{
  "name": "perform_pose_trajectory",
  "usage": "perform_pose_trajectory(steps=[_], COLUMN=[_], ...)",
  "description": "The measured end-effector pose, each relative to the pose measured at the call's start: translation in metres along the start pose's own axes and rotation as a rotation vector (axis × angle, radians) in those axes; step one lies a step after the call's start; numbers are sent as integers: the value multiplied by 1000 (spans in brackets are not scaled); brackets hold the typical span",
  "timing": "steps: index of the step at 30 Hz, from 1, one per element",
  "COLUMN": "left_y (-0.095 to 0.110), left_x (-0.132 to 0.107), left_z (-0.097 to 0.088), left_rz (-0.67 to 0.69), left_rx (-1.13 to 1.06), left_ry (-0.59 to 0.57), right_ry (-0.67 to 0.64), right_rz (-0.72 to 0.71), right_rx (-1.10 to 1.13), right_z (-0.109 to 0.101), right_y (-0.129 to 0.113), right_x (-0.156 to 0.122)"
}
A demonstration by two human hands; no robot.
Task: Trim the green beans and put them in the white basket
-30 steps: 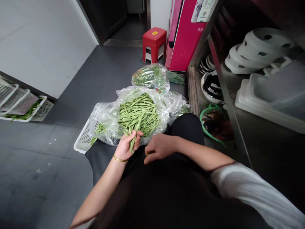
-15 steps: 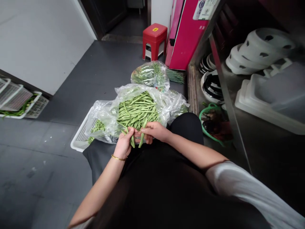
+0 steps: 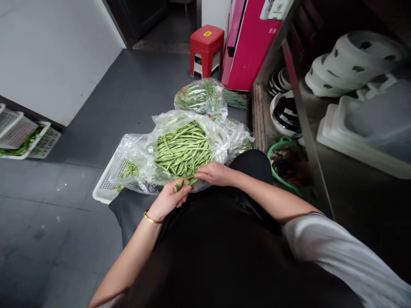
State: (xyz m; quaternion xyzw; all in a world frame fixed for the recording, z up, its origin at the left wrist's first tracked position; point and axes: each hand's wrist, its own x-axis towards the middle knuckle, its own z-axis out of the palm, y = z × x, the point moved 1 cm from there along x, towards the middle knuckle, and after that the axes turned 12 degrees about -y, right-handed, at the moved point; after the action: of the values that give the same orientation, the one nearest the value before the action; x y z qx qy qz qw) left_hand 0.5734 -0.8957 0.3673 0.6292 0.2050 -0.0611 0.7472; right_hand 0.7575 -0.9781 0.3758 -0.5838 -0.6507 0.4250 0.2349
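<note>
A clear plastic bag (image 3: 141, 149) lies open in front of my lap, full of green beans (image 3: 181, 152). My left hand (image 3: 168, 199), with a gold bangle at the wrist, is closed around a few green beans at the bag's near edge. My right hand (image 3: 213, 173) rests on the pile just to the right, its fingers pinched on the ends of beans. A white slatted basket (image 3: 104, 190) sits under the bag on the floor, with a few beans in it.
A second bag of greens (image 3: 199, 96) lies farther back, before a red stool (image 3: 206, 45) and a pink cabinet (image 3: 248, 47). White baskets (image 3: 25, 137) line the left wall. A steel shelf (image 3: 302, 124) with bowls, lids and a green basket (image 3: 282, 164) stands at right.
My right hand has gone from my lap up to the bean pile. My left hand, still holding beans, has sunk slightly toward my lap. The camera has tilted a little.
</note>
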Motion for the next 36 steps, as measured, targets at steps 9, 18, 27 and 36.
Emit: perform_pose_trajectory(steps=[9,18,27,36], left_y=[12,-5,-19,-9], left_x=[-6,2,19,30], left_z=[15,-13,-2,16], left_rz=[142,247,-65,-20], left_rx=[-8,-843,-758,-790], left_ry=[-109,140,153,134], right_ry=[-120,-12,269,320], right_rz=[-25,181,106,-174], right_rx=[985,-656,-542,-568], right_z=[41,6,8,55], right_y=[0,2,1,-24], right_x=[-6,69,45,-46])
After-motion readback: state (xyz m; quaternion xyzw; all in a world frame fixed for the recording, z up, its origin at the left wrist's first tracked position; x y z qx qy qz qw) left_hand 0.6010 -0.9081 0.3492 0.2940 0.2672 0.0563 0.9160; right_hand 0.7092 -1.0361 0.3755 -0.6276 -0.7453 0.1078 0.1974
